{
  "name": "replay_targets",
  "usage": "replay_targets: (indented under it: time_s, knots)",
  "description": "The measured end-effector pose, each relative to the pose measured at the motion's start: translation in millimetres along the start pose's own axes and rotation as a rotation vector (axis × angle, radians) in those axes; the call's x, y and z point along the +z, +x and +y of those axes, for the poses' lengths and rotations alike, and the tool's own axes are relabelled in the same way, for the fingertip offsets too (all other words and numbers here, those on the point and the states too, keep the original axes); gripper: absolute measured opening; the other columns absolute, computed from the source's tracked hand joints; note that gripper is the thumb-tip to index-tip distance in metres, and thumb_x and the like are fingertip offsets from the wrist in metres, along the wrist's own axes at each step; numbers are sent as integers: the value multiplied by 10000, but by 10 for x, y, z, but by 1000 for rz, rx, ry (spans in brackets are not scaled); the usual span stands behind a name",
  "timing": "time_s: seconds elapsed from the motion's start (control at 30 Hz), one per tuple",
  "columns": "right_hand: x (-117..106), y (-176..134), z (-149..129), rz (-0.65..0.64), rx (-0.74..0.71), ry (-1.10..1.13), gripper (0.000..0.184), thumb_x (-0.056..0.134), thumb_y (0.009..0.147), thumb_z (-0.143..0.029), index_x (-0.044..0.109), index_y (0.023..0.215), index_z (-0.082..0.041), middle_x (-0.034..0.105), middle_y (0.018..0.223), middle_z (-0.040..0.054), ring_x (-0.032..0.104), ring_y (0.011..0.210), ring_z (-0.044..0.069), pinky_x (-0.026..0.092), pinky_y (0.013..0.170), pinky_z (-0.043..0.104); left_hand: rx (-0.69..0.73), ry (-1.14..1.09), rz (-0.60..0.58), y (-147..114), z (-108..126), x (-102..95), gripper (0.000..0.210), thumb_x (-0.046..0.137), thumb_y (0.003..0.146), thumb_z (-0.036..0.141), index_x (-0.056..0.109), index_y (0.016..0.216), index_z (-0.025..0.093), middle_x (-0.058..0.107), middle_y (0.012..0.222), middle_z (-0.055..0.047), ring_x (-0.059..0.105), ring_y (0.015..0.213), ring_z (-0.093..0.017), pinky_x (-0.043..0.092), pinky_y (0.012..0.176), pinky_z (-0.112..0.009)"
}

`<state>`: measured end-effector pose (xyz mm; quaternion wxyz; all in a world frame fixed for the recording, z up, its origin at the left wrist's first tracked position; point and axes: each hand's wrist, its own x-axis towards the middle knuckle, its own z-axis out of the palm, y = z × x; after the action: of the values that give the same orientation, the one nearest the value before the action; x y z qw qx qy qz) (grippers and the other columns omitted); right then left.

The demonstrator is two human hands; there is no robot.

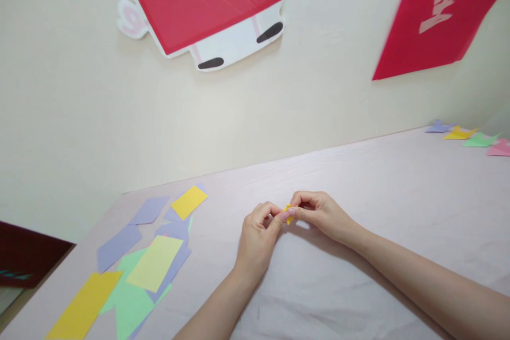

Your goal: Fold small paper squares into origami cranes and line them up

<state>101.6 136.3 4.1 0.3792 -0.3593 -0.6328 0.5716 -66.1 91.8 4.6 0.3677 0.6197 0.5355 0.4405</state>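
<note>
A small folded piece of yellow paper (pixel 289 219) is pinched between both hands, a little above the pale cloth. My left hand (pixel 257 236) grips its left side with thumb and forefinger. From the right, my right hand (pixel 321 215) pinches the same piece, its thumb close to the left thumb. Most of the paper is hidden behind the fingertips, so its exact folded shape cannot be made out.
Loose sheets lie at the left: yellow (pixel 189 202), purple (pixel 119 247), pale yellow (pixel 156 263) and green (pixel 131 297). Several folded paper pieces (pixel 460 133) stand in a row at the far right. Behind the cloth-covered surface (pixel 358 175) rises a wall (pixel 199 117) with red decorations (pixel 207 0).
</note>
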Motion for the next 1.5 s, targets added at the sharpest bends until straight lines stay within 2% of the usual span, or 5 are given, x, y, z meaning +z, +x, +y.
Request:
replay_targets:
  time_s: [0.4, 0.87, 1.0, 1.3, 1.5]
  knots:
    - [-37, 25, 91, 26, -6, 59, 280, 695, 781, -414, 582, 704, -170, 603, 666, -23, 526, 634, 118, 403, 613, 236, -24, 8, -104, 36, -35, 2, 192, 624, 821, 337, 613, 705, 185, 609, 703, 9, 529, 689, -143, 397, 652, -240]
    - [-4, 28, 43, 115, -124, 96, 267, 671, 807, -435, 556, 841, -197, 619, 790, 3, 592, 735, 155, 474, 693, 285, -74, -216, -2, 55, -40, 22, 189, 625, 812, 331, 684, 738, 167, 683, 743, -5, 580, 723, -154, 420, 681, -241]
    - [1, 6, 22, 33, -125, 126, 220, 644, 840, -400, 591, 877, -189, 647, 807, 14, 613, 777, 165, 484, 753, 304, -58, -194, -35, 45, -47, 26, 165, 620, 822, 306, 699, 773, 170, 689, 762, -3, 585, 743, -162, 420, 706, -247]
    - [-13, -21, -30, 75, -221, -131, 207, 576, 889, -330, 682, 800, -175, 658, 813, 42, 607, 806, 185, 457, 766, 305, -12, -131, -53, 44, -44, 25, 166, 561, 878, 278, 693, 842, 183, 691, 834, -4, 598, 817, -167, 416, 750, -245]
    - [-17, -15, -19, 180, -342, -341, 160, 551, 898, -243, 667, 799, -194, 647, 789, 33, 585, 771, 174, 431, 722, 296, -10, -119, -2, 27, 9, 22, 342, 451, 948, 445, 619, 818, 176, 610, 754, 7, 559, 750, -149, 401, 720, -244]
